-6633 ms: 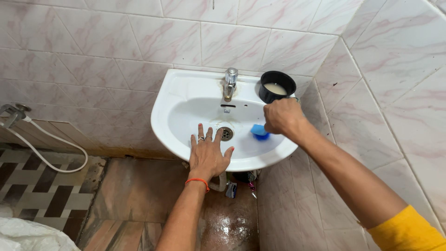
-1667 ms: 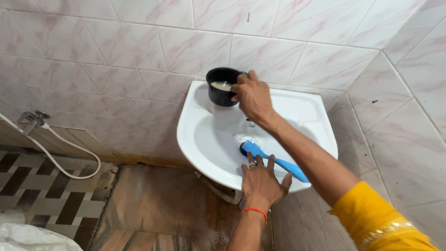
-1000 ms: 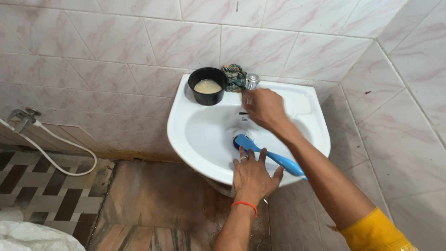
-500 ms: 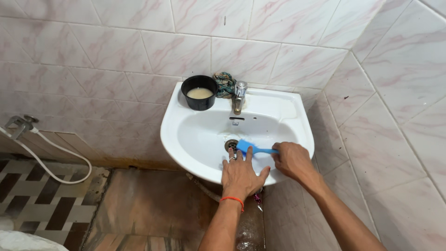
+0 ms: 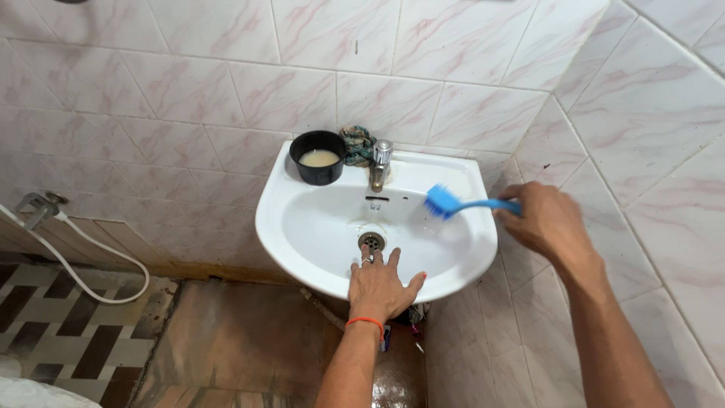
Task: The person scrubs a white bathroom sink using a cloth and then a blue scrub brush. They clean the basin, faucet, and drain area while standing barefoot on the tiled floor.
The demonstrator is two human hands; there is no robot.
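A white wall-mounted washbasin (image 5: 287, 227) sits in a tiled corner. My left hand (image 5: 381, 283) lies flat with fingers spread on the basin's front rim, just below the drain (image 5: 371, 241). My right hand (image 5: 547, 221) grips the handle of a blue scrubbing brush (image 5: 445, 202), held above the basin's right side with the bristle head pointing left toward the chrome tap (image 5: 380, 161). A black pot (image 5: 318, 157) holding pale liquid stands on the basin's back left corner. A bunched cloth (image 5: 357, 143) lies between pot and tap.
Pink-veined tiled walls close in behind and on the right. A white hose (image 5: 83, 261) runs from a wall valve (image 5: 34, 204) at the left. The floor below is wet brown stone with patterned tiles at the left.
My right hand has lifted the blue brush out of the basin bowl and swung it up to the right. Earlier it moved the black pot to the basin's back left corner. My left hand stays on the rim.
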